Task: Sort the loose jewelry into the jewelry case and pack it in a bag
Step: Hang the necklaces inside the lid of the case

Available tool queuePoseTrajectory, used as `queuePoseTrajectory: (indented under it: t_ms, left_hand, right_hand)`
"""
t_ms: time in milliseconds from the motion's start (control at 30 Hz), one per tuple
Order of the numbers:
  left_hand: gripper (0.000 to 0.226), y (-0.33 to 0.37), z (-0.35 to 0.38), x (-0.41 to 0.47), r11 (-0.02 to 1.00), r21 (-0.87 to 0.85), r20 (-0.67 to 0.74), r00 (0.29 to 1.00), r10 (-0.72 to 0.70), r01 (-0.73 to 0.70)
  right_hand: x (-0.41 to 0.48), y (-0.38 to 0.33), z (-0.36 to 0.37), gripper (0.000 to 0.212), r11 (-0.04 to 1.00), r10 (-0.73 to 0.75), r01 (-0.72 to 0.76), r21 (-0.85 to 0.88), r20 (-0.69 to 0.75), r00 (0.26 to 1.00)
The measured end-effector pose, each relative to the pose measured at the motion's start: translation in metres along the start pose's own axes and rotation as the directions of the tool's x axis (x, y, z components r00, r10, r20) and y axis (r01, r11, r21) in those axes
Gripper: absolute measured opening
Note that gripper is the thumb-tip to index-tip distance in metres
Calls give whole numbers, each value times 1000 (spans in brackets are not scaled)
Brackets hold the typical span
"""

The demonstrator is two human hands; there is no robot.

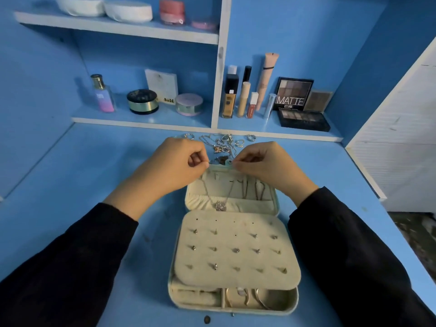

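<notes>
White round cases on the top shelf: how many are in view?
2. Both sit side by side on the top shelf: one white round case at the left, the other just right of it. More may be hidden beyond the frame's top edge.

pretty dim overall, with a heavy blue cast off the desk (70,175) and walls. the light is soft, no glare anywhere. there's a dark band of shadow under the top shelf (118,29), and the bottle (102,94) throws a faint shadow to its left. the sleeves (59,267) go almost solid black. the necklace (220,206) pinched by the left hand (172,161) and right hand (266,164) is thin enough that its chain nearly vanishes. the wide lens bows the shelf and the white panel (401,138). top and right edges are soft and smeary, the middle's sharper.
</notes>
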State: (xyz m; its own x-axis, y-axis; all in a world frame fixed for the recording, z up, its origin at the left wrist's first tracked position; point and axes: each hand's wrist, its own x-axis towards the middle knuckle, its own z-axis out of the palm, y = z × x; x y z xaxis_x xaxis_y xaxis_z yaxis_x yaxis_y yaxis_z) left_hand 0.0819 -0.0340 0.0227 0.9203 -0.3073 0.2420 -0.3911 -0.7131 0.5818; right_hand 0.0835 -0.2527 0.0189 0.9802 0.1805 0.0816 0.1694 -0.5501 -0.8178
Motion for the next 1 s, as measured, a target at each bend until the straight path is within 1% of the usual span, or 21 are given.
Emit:
queuePoseTrajectory:
  t_ms: [100,200,300,400,567,633,767,900,1000]
  left_hand:
    - [6,0,-2,-2,998,52,33,999,37,-39]
    - [6,-1,-7,-8,983,132,124,986,108,-124]
    - [5,1,-10,-15,961,218,175,976,130,-167]
    - [6,5,-9,-20,955,223,203,968,150,-195]
    - [6,9,-3,-21,960,154,238,952,194,-235]
    - [4,8,-1,-20,960,146,242,950,197,-237]
    - [11,4,-5,-17,974,116,265,951,157,-193]
    - [15,-2,-7,-15,972,160,259,957,129,-174]
    - [8,-2,-2,-16,960,186,255,954,160,-211]
  right_hand:
    - [-5,-3,-5,3,999,-28,31,-42,82,996]
    - [-10,-8,-10,3,997,-30,43,-70,179,983]
    - [-16,-15,-15,4,996,-39,59,-71,260,965]
    - [-18,-21,-18,2,996,-52,71,-49,316,947]
    - [-19,-22,-11,1,998,-41,53,-27,329,943]
    - [-19,-20,-7,3,998,-33,49,-45,313,949]
    - [-21,-19,-6,7,991,-17,58,-123,312,950]
    - [-25,-22,-11,6,993,-32,66,-101,309,951]
    - [-27,-24,-5,7,988,-40,86,-129,329,943]
